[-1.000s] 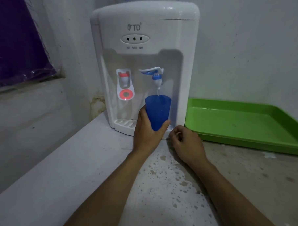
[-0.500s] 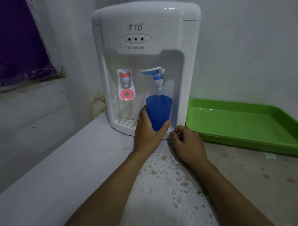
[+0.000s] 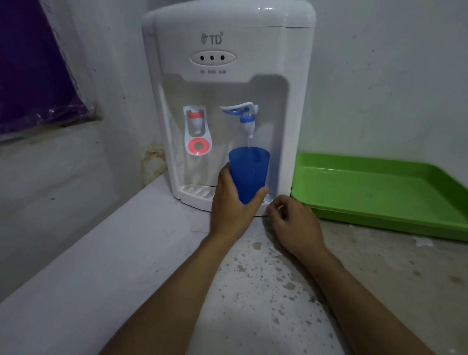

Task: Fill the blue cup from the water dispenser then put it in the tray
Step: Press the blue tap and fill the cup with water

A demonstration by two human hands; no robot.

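My left hand [image 3: 233, 204] grips the blue cup [image 3: 250, 172] and holds it upright under the blue tap [image 3: 246, 119] of the white water dispenser [image 3: 227, 69]. The tap's lever is lifted and a thin stream of water runs into the cup. My right hand [image 3: 292, 223] rests on the counter just right of the cup, fingers curled, holding nothing. The green tray [image 3: 387, 211] lies flat on the counter to the right of the dispenser, with nothing in it.
A red hot-water tap [image 3: 196, 132] sits left of the blue one, above the drip grille [image 3: 197, 192]. The stained counter [image 3: 262, 299] drops off along its left edge. A purple sheet [image 3: 31, 74] covers the window at far left.
Both hands and the cup stay in place while water keeps running into the cup. Only the view has shifted slightly.
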